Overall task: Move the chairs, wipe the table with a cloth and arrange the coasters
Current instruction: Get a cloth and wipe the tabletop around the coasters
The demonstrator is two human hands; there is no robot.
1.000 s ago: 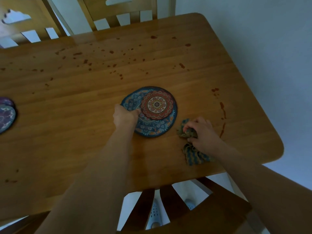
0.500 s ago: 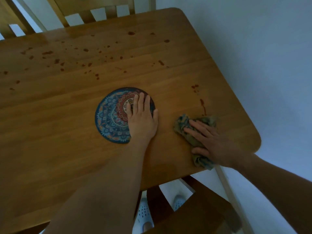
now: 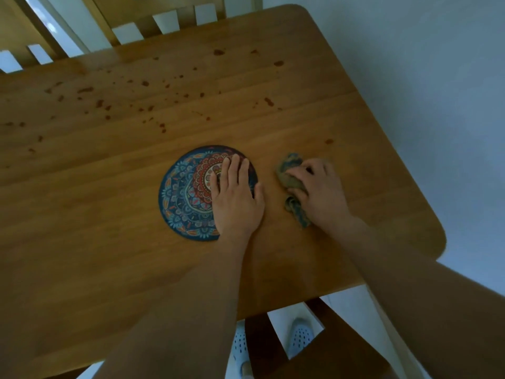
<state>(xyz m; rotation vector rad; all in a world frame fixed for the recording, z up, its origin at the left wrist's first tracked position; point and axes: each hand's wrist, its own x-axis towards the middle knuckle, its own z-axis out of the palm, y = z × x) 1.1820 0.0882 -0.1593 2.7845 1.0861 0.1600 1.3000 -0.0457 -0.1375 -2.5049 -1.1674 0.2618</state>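
Surroundings: reddish spots (image 3: 142,84) are scattered across the upper table (image 3: 82,242); chairs (image 3: 169,12) beyond.
Left hand (image 3: 236,198): laid flat, fingers spread, on the mandala coaster (image 3: 185,195).
Right hand (image 3: 319,192): apparently bunched over the cloth (image 3: 288,170).

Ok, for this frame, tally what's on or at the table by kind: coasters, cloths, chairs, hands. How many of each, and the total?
Coasters: 2, stacked, a small coaster on a large coaster, under the left hand
Cloths: 1, the cloth under the right hand
Chairs: 3, far chair, second far chair, near chair
Hands: 2
Total: 8
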